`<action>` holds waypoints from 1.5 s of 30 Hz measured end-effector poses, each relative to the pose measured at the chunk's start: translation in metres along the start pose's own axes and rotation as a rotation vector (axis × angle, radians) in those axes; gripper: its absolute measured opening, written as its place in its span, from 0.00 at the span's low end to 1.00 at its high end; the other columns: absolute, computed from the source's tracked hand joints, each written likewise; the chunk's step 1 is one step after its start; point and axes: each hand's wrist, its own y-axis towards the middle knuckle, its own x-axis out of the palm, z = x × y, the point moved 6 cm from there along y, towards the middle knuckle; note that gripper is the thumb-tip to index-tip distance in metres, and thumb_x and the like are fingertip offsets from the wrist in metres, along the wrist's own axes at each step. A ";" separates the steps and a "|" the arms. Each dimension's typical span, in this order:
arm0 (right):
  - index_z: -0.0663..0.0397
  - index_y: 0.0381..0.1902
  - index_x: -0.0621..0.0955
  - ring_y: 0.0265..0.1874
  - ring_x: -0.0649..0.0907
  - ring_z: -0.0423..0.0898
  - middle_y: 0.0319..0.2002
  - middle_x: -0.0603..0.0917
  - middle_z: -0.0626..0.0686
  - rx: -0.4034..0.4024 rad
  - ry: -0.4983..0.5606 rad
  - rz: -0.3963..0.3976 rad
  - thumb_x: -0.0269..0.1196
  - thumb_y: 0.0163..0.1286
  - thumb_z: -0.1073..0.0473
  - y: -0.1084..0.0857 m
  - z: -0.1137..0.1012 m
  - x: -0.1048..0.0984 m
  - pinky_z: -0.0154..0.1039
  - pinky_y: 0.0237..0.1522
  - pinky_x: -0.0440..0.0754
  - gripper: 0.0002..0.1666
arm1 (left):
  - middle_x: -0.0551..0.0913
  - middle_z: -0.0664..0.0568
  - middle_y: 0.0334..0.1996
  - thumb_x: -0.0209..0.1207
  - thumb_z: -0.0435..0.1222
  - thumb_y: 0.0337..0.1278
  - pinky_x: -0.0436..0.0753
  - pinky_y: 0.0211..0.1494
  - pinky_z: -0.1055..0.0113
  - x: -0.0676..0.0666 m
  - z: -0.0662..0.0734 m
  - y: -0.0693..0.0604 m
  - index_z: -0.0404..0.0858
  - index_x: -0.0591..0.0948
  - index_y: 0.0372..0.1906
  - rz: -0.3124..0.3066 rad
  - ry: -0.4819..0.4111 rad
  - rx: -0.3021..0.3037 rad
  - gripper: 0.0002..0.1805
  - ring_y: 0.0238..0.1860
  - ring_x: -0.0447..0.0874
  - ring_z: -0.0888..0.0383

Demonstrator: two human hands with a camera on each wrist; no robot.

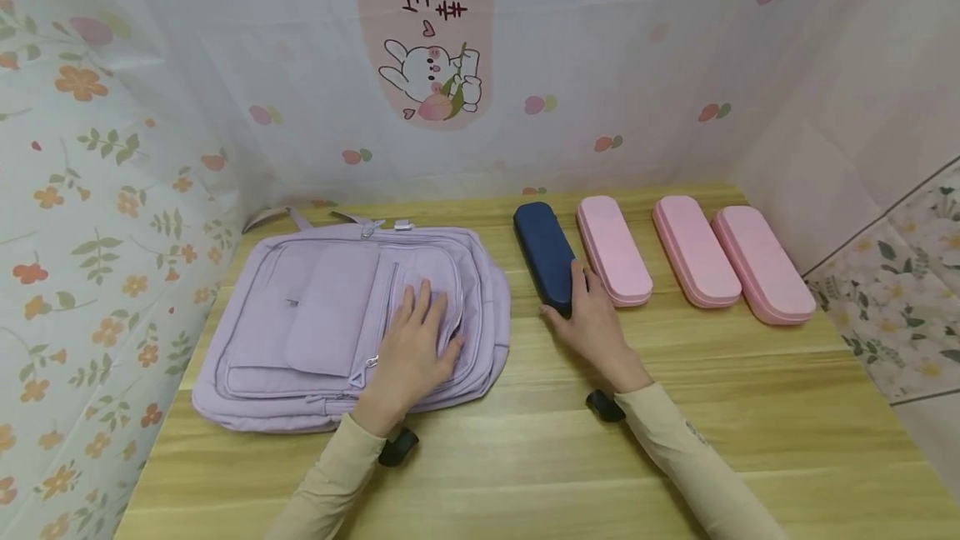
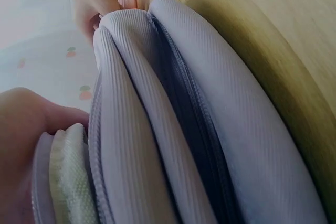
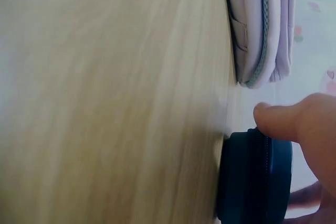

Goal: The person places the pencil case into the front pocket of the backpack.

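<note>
A lavender backpack (image 1: 322, 298) lies flat on the left of the table. My left hand (image 1: 412, 348) rests on its front pocket, fingers spread and thumb by the pocket's zipped edge. In the left wrist view that thumb touches the pocket's edge (image 2: 73, 140), beside the bag's ribbed layers. My right hand (image 1: 592, 319) grips the near end of a navy zipped case (image 1: 542, 248), thumb on one side and fingers on the other. The right wrist view shows the thumb at the zipper of the navy case (image 3: 252, 182), which stays at the table surface.
Three pink cases lie right of the navy one: the nearest pink case (image 1: 615, 252), a middle pink case (image 1: 697, 252) and a far-right pink case (image 1: 765, 265). A printed curtain (image 1: 600, 48) hangs behind the wooden table (image 1: 525, 473), with more patterned cloth at both sides.
</note>
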 end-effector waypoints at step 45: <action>0.78 0.61 0.72 0.49 0.81 0.70 0.50 0.80 0.76 0.116 0.198 0.219 0.81 0.51 0.55 -0.006 0.006 -0.016 0.62 0.51 0.78 0.48 | 0.85 0.41 0.24 0.64 0.26 0.53 0.83 0.26 0.57 -0.064 -0.019 -0.007 0.28 0.85 0.33 0.620 -0.229 0.066 0.03 0.22 0.82 0.49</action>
